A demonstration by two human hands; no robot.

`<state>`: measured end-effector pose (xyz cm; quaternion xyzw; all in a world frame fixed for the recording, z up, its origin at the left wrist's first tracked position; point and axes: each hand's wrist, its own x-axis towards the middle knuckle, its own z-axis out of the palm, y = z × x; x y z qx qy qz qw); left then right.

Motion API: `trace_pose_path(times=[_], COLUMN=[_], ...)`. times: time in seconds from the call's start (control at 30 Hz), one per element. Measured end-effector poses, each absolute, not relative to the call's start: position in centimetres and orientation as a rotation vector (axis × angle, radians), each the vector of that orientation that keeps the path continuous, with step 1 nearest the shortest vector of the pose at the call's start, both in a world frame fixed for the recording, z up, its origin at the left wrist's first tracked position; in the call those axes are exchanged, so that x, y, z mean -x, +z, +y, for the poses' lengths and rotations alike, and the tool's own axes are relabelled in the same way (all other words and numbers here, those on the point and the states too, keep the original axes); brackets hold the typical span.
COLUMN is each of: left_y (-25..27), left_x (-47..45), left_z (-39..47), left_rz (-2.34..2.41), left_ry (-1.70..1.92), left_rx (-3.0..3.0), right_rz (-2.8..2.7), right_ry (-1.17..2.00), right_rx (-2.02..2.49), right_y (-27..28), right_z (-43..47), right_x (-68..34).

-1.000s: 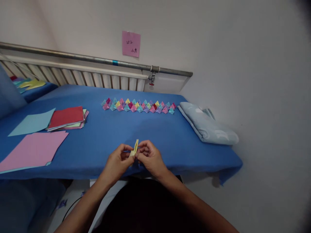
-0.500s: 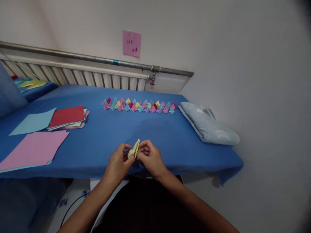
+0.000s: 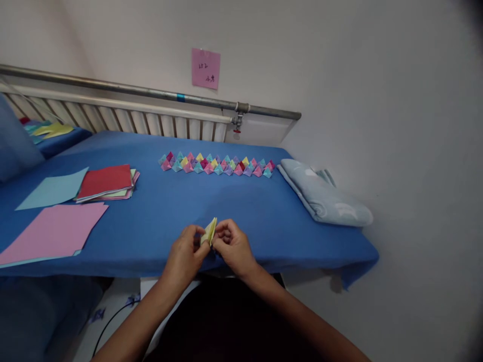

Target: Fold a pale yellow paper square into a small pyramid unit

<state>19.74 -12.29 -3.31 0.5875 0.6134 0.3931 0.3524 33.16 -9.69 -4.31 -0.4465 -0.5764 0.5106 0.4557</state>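
Between my two hands, above the near edge of the blue-covered table [image 3: 158, 211], is a small folded piece of yellow paper [image 3: 209, 232]. My left hand [image 3: 186, 250] pinches its left side with thumb and fingers. On the right side, my right hand [image 3: 234, 246] has its thumb and curled fingers closed on the paper's lower edge. The fingertips hide part of the folds. Farther back lie rows of small folded paper pieces [image 3: 218, 170] in pink, blue, purple, yellow and red.
At the left lie pink sheets [image 3: 56, 231], a light blue sheet [image 3: 53, 188] and a stack topped with red paper [image 3: 103, 181]. A folded pale blue blanket [image 3: 324, 193] rests at the right end. Behind the table are a radiator [image 3: 151, 123] and a metal pipe [image 3: 143, 92].
The yellow paper's flaps have come closer together, and it looks flatter and narrower at its left side. Both hands stay in nearly the same place.
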Motion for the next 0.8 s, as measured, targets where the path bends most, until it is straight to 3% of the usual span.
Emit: trace_pose_path(times=[0.2, 0.43, 0.8], left_y=[-4.2, -3.3, -3.5], left_x=[-19.4, -19.5, -20.2], left_z=[-12.0, -12.1, -11.9], left_rz=[1.774, 1.989, 1.813], left_ry=[1.113, 0.930, 0.919], left_rx=[-1.879, -2.241, -2.095], right_rz=[-1.502, -1.547, -1.536], right_ry=[1.176, 1.135, 1.084], right_rx=[1.089, 1.101, 1.114], right_y=[-4.2, -4.1, -3.9], right_z=[-9.9, -10.1, -10.1], right_x=[-33.1, -33.2, -33.6])
